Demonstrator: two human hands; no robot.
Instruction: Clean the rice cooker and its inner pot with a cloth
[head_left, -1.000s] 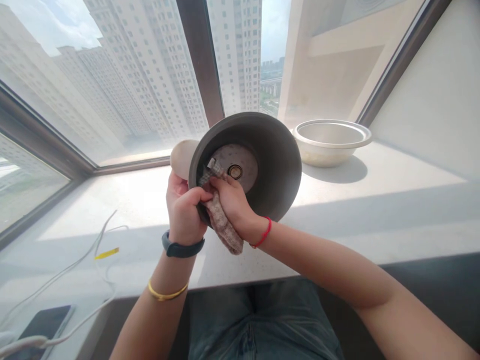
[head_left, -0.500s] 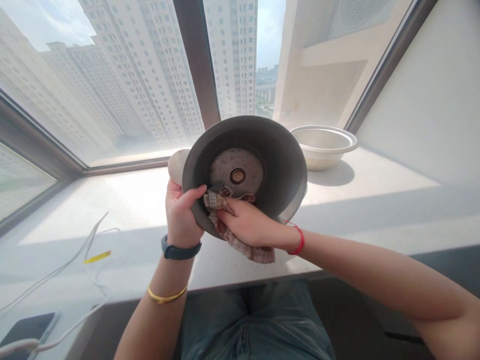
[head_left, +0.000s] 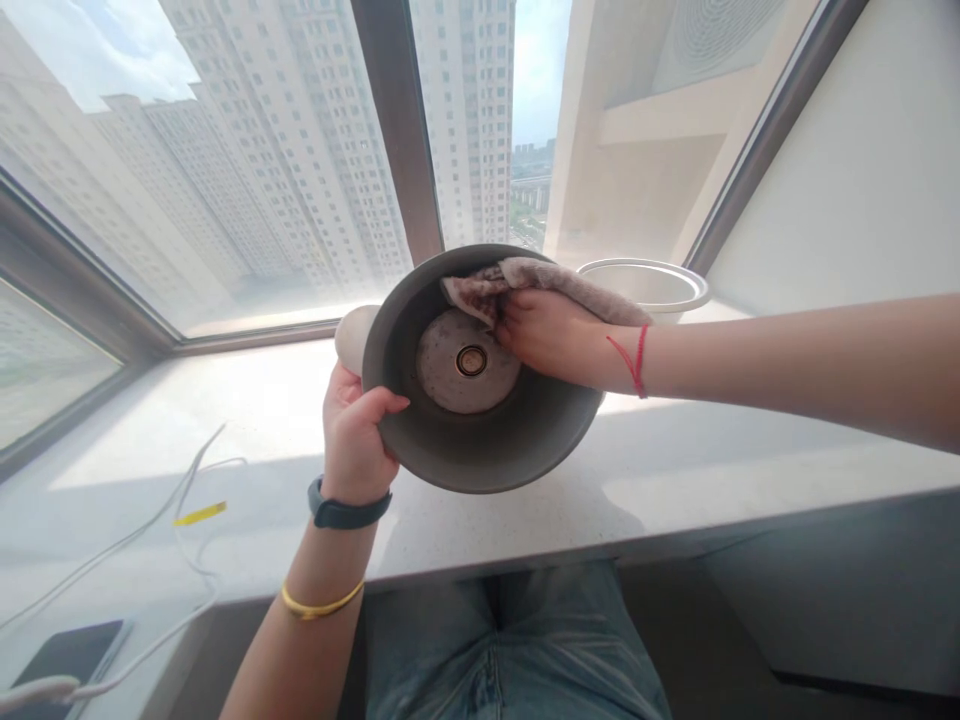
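Observation:
A deep dark grey pot (head_left: 480, 450) is tilted so its inside faces me, with a pale round plate and a small copper-coloured ring at its bottom centre. My left hand (head_left: 358, 430) grips the pot's left side, thumb over the rim and fingers hidden behind, beside a whitish rounded part (head_left: 354, 338). My right hand (head_left: 551, 335) is inside the pot at the upper right, closed on a brown-and-white patterned cloth (head_left: 570, 282). The cloth lies against the inner wall and drapes over the right rim.
A cream-coloured basin (head_left: 637, 283) stands behind the pot on the white windowsill (head_left: 285, 530), near the window frame. White cables (head_left: 161, 515) with a yellow tag (head_left: 200, 514) run along the left. A dark phone (head_left: 64, 660) lies at the lower left.
My right hand has moved with the cloth from the pot's lower left to its upper right inner wall. The left hand keeps its hold on the rim and has shifted slightly left.

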